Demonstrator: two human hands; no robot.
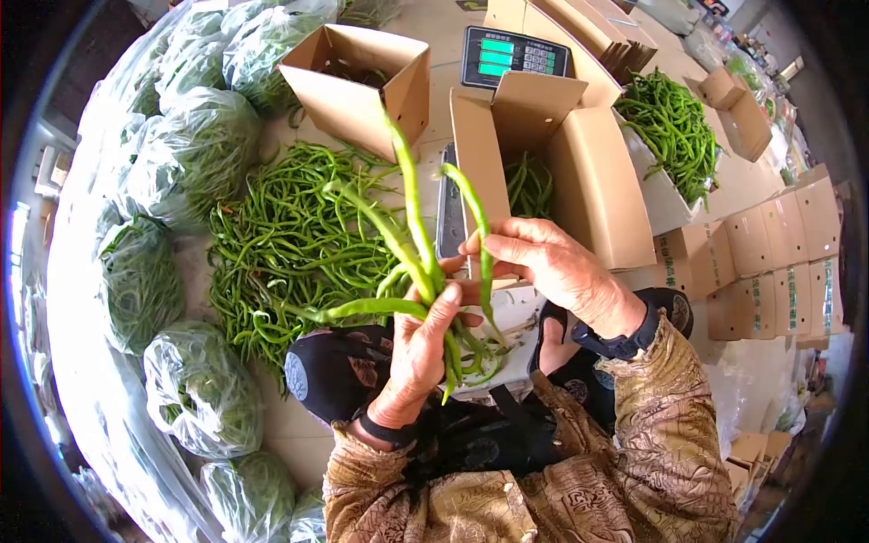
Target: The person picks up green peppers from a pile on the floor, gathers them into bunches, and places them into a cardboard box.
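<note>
Several long green peppers (pixel 409 237) are bunched in my left hand (pixel 422 347), its fingers wrapped round them. Close beside it on the right, my right hand (pixel 554 265) pinches a single curved green pepper (pixel 472 197) between thumb and fingers. More peppers hang below my left hand over a white surface (pixel 520 317) between my knees. To the left, a wide heap of green peppers (pixel 290 244) covers the floor. An open cardboard box (pixel 597 181) with some peppers inside stands just beyond my right hand.
Behind the box is a scale with a lit green display (pixel 516 58). Another open carton (pixel 362 86) stands at the top centre. Filled plastic bags (pixel 195 145) line the left. A pepper-filled white container (pixel 665 136) and stacked cartons (pixel 769 244) are at the right.
</note>
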